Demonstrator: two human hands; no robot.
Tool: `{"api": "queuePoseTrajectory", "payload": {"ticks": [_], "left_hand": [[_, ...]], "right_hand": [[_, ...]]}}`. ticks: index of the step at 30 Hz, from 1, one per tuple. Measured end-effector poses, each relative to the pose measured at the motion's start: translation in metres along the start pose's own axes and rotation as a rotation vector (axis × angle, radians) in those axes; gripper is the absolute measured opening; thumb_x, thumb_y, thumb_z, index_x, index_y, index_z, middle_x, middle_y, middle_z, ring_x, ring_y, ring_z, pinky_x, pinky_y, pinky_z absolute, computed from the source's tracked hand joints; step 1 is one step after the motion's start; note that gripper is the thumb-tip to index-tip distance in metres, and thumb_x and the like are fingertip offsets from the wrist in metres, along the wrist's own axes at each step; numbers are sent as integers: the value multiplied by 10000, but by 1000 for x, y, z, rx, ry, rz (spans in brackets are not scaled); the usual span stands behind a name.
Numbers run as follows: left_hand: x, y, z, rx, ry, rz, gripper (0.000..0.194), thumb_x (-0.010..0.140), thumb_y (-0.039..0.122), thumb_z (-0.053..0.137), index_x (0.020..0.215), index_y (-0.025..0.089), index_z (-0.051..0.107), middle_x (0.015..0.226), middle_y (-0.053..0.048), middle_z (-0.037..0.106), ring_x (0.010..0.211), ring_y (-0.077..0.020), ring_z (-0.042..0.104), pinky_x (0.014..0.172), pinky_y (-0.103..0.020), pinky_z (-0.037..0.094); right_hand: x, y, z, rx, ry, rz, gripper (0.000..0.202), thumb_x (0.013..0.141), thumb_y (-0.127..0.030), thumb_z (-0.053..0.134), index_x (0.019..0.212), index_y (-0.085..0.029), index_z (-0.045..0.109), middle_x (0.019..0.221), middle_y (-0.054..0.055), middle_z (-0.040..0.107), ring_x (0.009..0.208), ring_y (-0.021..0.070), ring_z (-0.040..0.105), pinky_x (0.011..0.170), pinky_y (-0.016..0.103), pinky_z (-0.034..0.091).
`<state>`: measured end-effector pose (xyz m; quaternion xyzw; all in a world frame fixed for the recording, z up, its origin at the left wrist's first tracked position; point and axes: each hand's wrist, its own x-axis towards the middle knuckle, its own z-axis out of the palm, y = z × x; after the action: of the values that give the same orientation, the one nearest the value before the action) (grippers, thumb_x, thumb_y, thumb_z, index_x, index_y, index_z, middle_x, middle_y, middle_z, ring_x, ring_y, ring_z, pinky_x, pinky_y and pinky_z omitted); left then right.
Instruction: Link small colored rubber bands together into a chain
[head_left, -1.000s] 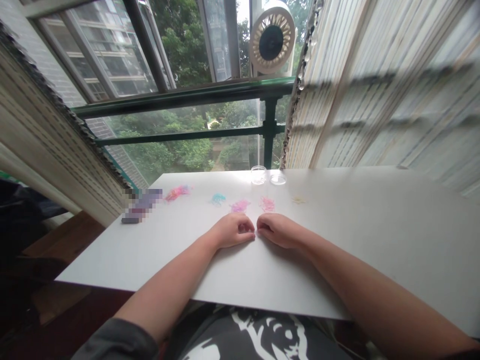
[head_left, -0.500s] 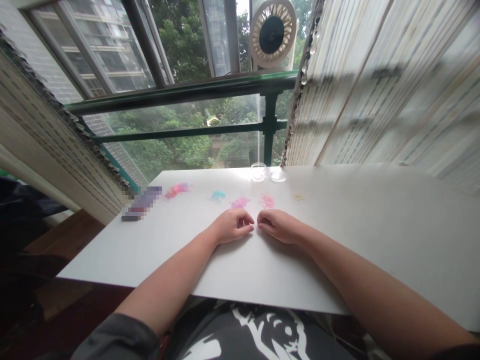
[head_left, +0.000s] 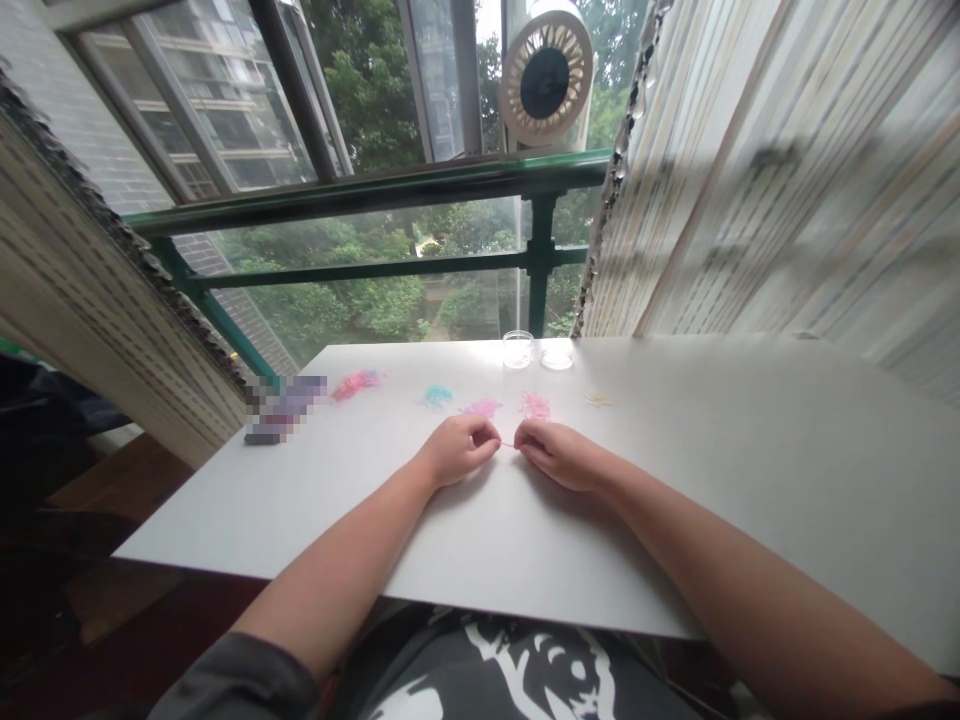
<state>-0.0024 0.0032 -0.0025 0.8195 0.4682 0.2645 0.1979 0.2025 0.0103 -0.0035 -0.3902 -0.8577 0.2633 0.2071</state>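
Across the foreground: our white desk [head_left: 750, 440], set by the window and carrying everything we handle.
Right hand [head_left: 556, 455]: turned inward, its grip narrowed to a pinch on one end of a pinkish strand [head_left: 508, 445].
Left hand [head_left: 457, 452]: facing it, thumb and finger pinched likewise on the other end, with a gap behind the tips.
Far-left corner: a purplish item [head_left: 292, 405], pixelated, so we cannot tell what it is.
Beside that: a mixed heap [head_left: 356, 384], well apart from our hands.
Far edge: a clear cup [head_left: 517, 352] and a shallow dish [head_left: 556, 358], side by side, presumably to leave our fingers working room.
Colour row: a blue pile [head_left: 437, 396], a purple pile [head_left: 482, 408], a pink pile [head_left: 535, 405] and a yellow pile [head_left: 598, 399], spaced, we judge, so that shades stay separate.
Between our fingertips: the pinkish strand, seemingly straight because both ends are pinched; our fingers hide those ends, so its full length is uncertain.
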Motion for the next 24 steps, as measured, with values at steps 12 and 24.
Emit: {"api": "queuePoseTrajectory", "payload": {"ticks": [12,24], "left_hand": [[12,-29,-10,277,261,-192,158,737,250,527,783,198,670,817,-37,654,799,-180,568,758,-292,446],[-8,-76,-59,398,445,-681,338,748,308,511,1063,217,594,1176,-79,556,1113,-269,464,956,-384,364]], "right_hand": [[-2,0,0,6,-28,1,87,767,-186,460,829,-187,521,713,3,576,625,122,488,589,243,366],[-3,1,2,16,-53,14,99,809,-243,427,805,-200,515,737,10,576,665,148,507,616,273,380]]}}
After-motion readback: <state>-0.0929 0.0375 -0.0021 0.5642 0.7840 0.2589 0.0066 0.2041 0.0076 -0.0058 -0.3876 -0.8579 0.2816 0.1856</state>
